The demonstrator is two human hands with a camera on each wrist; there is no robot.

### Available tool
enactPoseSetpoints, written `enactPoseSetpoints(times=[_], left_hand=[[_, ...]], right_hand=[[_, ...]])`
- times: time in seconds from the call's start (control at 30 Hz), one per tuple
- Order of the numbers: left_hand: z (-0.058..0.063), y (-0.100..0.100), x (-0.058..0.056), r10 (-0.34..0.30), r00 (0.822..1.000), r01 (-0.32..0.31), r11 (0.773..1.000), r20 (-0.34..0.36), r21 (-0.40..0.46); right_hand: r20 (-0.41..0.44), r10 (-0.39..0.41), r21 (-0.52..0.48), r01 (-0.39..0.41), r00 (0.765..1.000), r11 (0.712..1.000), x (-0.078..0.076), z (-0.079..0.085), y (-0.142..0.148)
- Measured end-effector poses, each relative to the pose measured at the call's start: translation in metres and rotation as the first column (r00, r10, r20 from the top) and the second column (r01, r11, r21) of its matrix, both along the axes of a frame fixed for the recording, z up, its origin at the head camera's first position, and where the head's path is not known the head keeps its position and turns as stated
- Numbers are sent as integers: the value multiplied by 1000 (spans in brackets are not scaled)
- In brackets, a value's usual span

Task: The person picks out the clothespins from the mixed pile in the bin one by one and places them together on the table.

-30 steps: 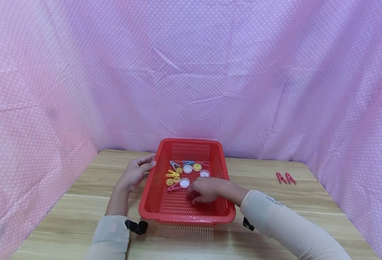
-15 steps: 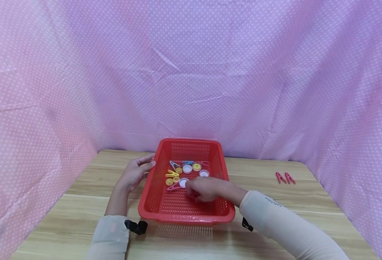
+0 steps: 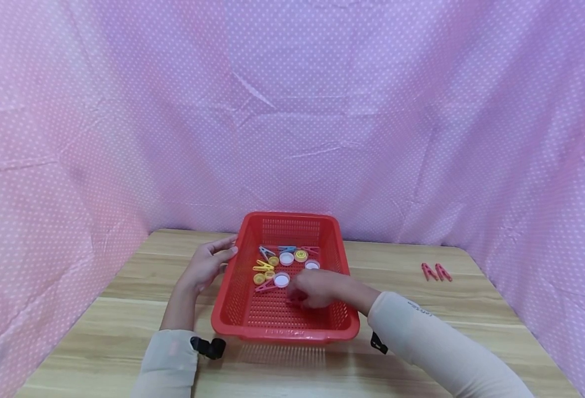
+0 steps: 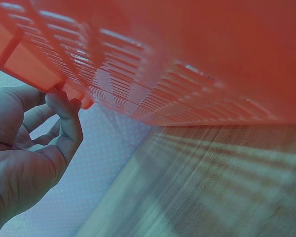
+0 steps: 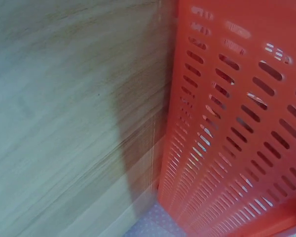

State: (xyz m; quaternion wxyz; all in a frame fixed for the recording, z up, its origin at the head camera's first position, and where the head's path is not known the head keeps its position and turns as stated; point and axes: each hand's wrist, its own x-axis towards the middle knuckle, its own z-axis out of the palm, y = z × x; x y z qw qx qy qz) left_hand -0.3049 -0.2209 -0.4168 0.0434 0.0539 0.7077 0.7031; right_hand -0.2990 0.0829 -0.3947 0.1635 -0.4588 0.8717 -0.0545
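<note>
In the head view a red plastic basket [image 3: 292, 333] stands on the table. My left hand [image 3: 206, 266] grips its left rim, thumb and fingers at the edge, as the left wrist view shows. My right hand [image 3: 314, 288] is down inside, fingers curled over the right part of the floor. A bit of pink shows under its fingertips; I cannot tell whether they hold it. Around it lie a pink clothespin [image 3: 265, 286], a yellow clothespin [image 3: 263, 266], a blue clothespin [image 3: 287, 249], a white round cap [image 3: 282, 280] and a yellow round cap [image 3: 300, 255], among several more caps and clothespins.
On the table's right side lie two pink clothespins [image 3: 436, 272], side by side. A pink dotted curtain [image 3: 292, 138] hangs behind the wooden table [image 3: 113, 320]. The right wrist view shows the basket's slotted side wall [image 5: 237, 123]; the right hand is hidden there.
My right hand shifts slightly within the basket, its fingers moving over the floor near the white cap. The left hand stays at the rim.
</note>
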Motion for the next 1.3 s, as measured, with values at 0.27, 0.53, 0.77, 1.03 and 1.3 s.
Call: enactPoseSetpoints(times=[0.27,0.53,0.77,1.03,1.3], left_hand=[[-2,-1,-1,1,1000,-1,1000,-8,3],[-1,0,0,-2,1000,2,1000,-5,20],[-1,0,-1,-7,1000,7,1000,3,30],[-1,0,0,-6,1000,6,1000,10,22],[-3,0,-1,-8,1000,8,1000,-4,25]], right_hand=[[-34,-1,-51,-1,999,999,-2,11,5],[-40,-64,-137,58,997,989,-5,30,19],[-80,-109,-218,89,991,972,-10,47,36],[-118,-158,-308,115,980,945,-20,61,63],[-16,-217,-433,189,976,881,-29,67,101]])
